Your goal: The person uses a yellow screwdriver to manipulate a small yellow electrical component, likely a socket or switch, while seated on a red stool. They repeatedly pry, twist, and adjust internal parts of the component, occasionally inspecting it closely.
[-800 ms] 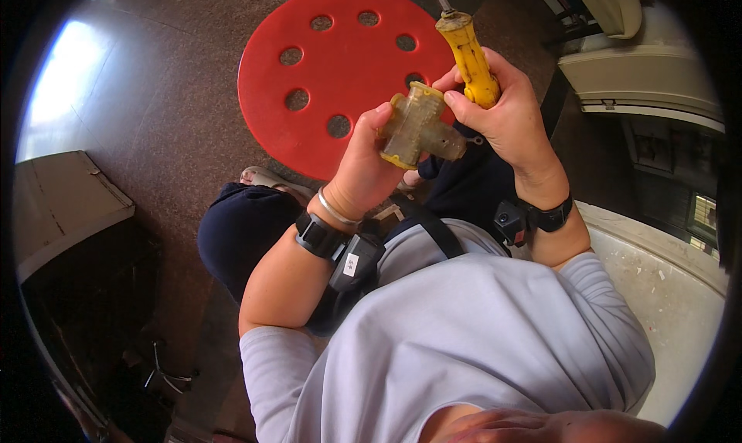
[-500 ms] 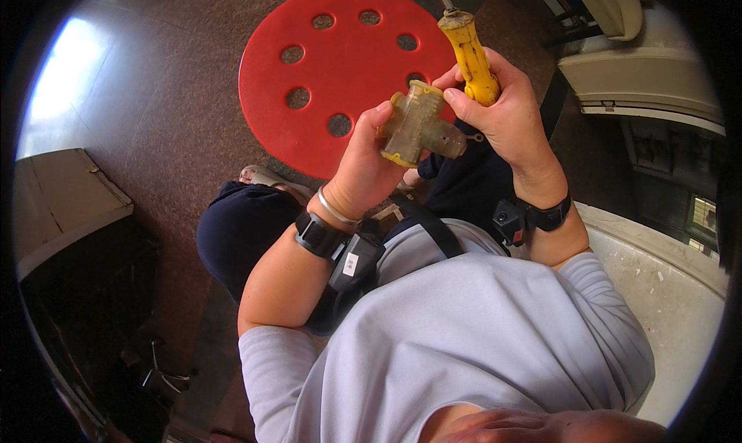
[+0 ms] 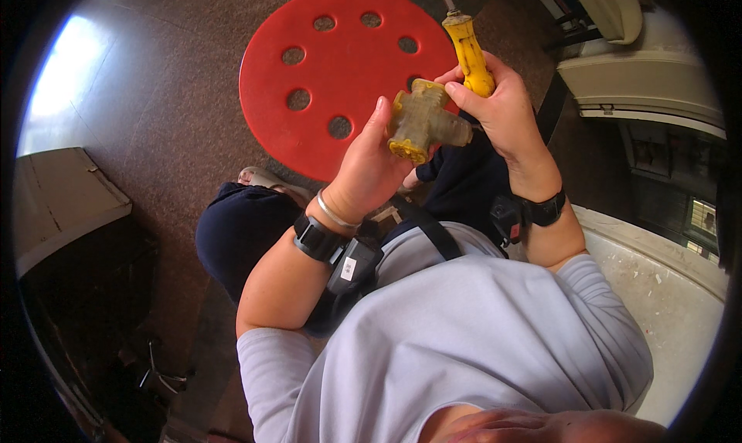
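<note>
A translucent, yellowish-grey T-shaped fitting point(image 3: 423, 122) with yellow end rims is held between my two hands, above the near right edge of a red round stool top. My left hand point(image 3: 371, 149) supports it from the left and below, fingers behind it and thumb raised along its side. With thumb and fingertips, my right hand point(image 3: 498, 107) touches the fitting's upper end. That same hand keeps a screwdriver point(image 3: 471, 61) with a worn yellow handle tucked in its grip, its metal shaft pointing up and away. The fingers behind the fitting are partly hidden.
The red round stool top point(image 3: 340, 64) with several holes stands ahead of my knees. A pale panel point(image 3: 69, 192) is at left, over a dark space. At right are a cream-coloured cabinet point(image 3: 641, 80) and a whitish ledge point(image 3: 657, 288).
The fitting has turned and shifted slightly right in my hands. My left thumb has lifted from its face. A small ring-ended piece at its side branch no longer shows.
</note>
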`<state>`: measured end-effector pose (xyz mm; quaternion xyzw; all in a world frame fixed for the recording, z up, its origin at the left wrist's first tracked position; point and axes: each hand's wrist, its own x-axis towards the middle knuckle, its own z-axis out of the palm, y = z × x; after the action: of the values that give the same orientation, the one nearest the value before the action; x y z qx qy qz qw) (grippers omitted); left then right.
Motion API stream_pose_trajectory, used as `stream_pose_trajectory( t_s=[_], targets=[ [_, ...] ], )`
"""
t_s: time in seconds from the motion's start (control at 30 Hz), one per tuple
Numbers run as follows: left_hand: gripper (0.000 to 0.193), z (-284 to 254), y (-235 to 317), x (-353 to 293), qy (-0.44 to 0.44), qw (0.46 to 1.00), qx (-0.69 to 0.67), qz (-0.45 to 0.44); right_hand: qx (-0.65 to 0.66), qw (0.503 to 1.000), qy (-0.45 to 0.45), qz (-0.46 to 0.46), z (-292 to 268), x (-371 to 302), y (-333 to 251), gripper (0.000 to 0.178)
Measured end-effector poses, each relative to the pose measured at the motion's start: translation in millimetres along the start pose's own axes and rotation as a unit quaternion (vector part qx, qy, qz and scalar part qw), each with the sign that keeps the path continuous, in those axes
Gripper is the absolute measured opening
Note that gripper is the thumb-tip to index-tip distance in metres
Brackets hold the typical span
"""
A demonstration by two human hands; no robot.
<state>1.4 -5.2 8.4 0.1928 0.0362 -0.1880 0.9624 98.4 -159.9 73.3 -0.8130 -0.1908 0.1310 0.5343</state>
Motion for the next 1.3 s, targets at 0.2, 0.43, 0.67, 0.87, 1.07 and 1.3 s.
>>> stream_pose_trajectory(
  t_s=[0.2, 0.43, 0.67, 0.87, 1.07, 1.3],
  targets=[
    [0.063, 0, 1, 1, -0.006, 1.000, -0.013, 0.000, 0.067, 0.997, -0.007, 0.034, -1, 2, 8, 0.015],
    [0.056, 1, 4, 0, 0.007, 0.999, -0.031, -0.010, 0.110, 0.990, -0.002, 0.086, -3, 7, 18, 0.022],
    [0.058, -4, 4, 1, 0.019, 0.999, -0.032, -0.034, 0.146, 0.982, -0.007, 0.121, -1, 11, 26, 0.029],
    [0.066, -3, 4, 3, 0.066, 0.996, 0.013, -0.057, 0.156, 0.978, -0.022, 0.135, 2, 13, 32, 0.027],
    [0.074, -7, 4, 5, 0.063, 0.995, 0.008, -0.075, 0.216, 0.956, -0.061, 0.190, 1, 15, 37, 0.029],
    [0.055, -10, 36, -8, 0.159, 0.905, 0.393, 0.043, 0.322, 0.914, -0.054, 0.243, 1, 24, 51, 0.024]
  ],
)
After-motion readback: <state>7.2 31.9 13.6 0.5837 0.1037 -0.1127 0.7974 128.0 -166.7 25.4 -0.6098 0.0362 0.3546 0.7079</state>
